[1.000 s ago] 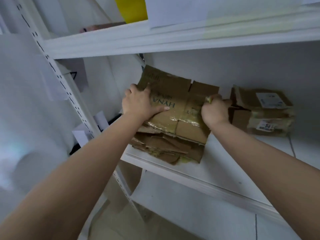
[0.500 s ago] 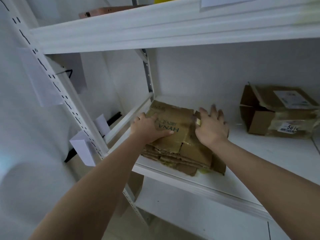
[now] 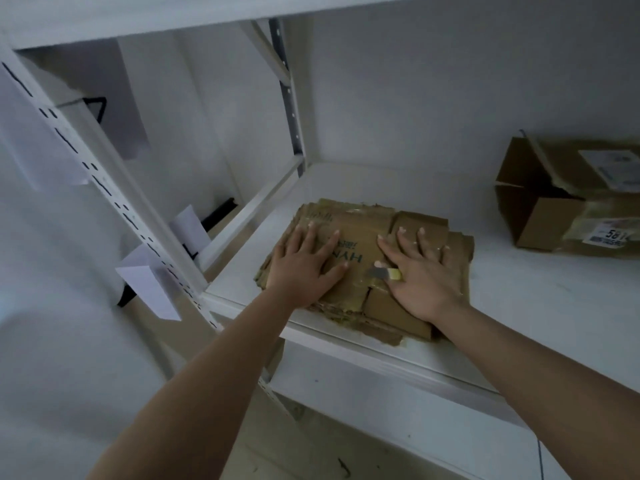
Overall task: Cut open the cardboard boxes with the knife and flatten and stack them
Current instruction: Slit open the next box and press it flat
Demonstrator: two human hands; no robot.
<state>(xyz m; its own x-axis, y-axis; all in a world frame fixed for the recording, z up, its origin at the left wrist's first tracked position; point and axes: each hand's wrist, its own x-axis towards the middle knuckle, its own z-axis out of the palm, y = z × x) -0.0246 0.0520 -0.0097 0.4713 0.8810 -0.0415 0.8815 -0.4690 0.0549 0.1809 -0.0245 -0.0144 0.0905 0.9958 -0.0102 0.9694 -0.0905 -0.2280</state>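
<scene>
I have both palms down on the pile of flattened brown cardboard sheets, pressing the top sheet, the one printed with green letters, so the pile stays squashed and does not spring open. My left hand lies flat with its fingers straight and spread apart, holding nothing. My right hand is also flat, fingers splayed over the flaps, while the small yellow-handled knife with a grey blade is tucked at the thumb side of the hand, blade pointing toward my left hand; I judge it is kept there to stay ready for the next box, though I cannot tell exactly how the thumb pins it.

The pile sits near the front left corner of the white metal shelf board. Well apart, at the right, stands an opened brown cardboard box with white shipping labels, probably next to be cut.

The shelving has white slotted uprights with white paper tags hanging from them, white walls behind, another board above.
</scene>
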